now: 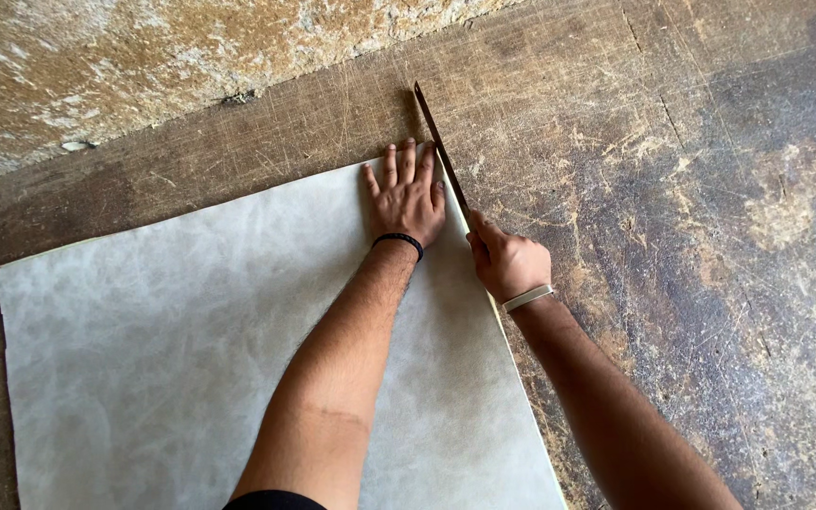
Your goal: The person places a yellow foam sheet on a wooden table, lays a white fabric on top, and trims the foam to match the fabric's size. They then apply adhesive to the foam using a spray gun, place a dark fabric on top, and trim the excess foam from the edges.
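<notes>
Large pale grey sheet (191, 349) of mottled, leather-like material, lying flat on a dark, heavily scratched work surface (691, 236) and filling the view from about 6 o'clock round to 10 o'clock; its far corner reaches to just short of centre, toward 12 o'clock, and its right edge runs diagonally from that corner down to about 5 o'clock. Long narrow blade (441, 151), dark and straight, laid along the upper part of that right edge, its tip pointing to about 11 o'clock beyond the sheet's corner and onto the bare surface. Right hand (507, 264) clenched around the near end of the blade, knuckles up, at the sheet's edge just right of centre; a light band (528, 297) circles its wrist, and the forearm leaves the view toward 5 o'clock. Left hand (406, 194) pressed palm-down on the sheet's far corner, fingers extended and slightly spread, pointing to 12 o'clock, gripping nothing; its outer side lies just beside the blade, though contact cannot be told. A black band (399, 241) circles its wrist, and the forearm crosses the sheet toward 6 o'clock. At 10 to 12 o'clock, a rough, mottled tan and white wall (144, 57) meets the work surface along a diagonal line.
</notes>
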